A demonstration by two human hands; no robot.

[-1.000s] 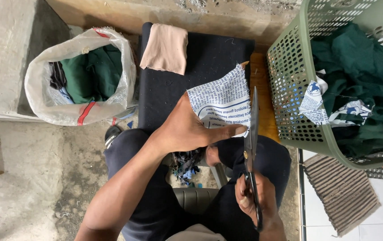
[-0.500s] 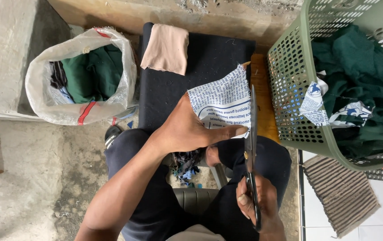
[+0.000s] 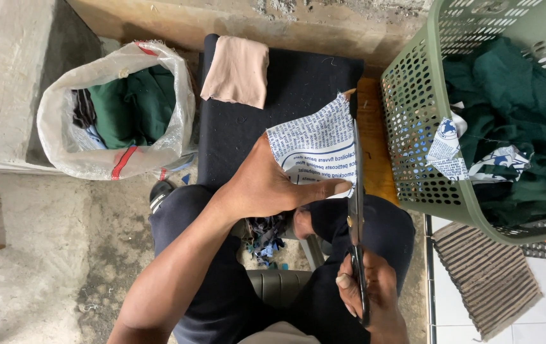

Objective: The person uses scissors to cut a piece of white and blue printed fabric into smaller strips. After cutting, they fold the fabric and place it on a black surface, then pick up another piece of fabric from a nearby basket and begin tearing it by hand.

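The left hand point(image 3: 266, 185) pins a printed piece of cloth point(image 3: 317, 150) flat against a dark padded board point(image 3: 273, 95), fingers stretched to the right along the cloth's near edge, while the right hand point(image 3: 365, 296) is closed around the handles of long dark scissors point(image 3: 355, 197). The scissor blades run from the near handles straight away along the cloth's right edge, their tip reaching its far right corner; whether the blades are parted cannot be told. The cloth lies just far of the left hand's fingers and directly left of the blades, touching both. It is white with rows of small blue print, roughly fan-shaped, with a ragged far edge.

On the far left part of the board lies a folded peach-coloured cloth point(image 3: 238, 70), well apart from the printed piece. Cloth scraps point(image 3: 266, 236) sit on the floor between the person's knees. To the right stands a green plastic basket point(image 3: 413, 146) holding dark green fabric point(image 3: 515, 121) and more blue-printed white pieces point(image 3: 470, 156). To the left, a clear plastic bag point(image 3: 117, 111) holds green and dark cloth. A ribbed mat point(image 3: 489, 277) lies near right.
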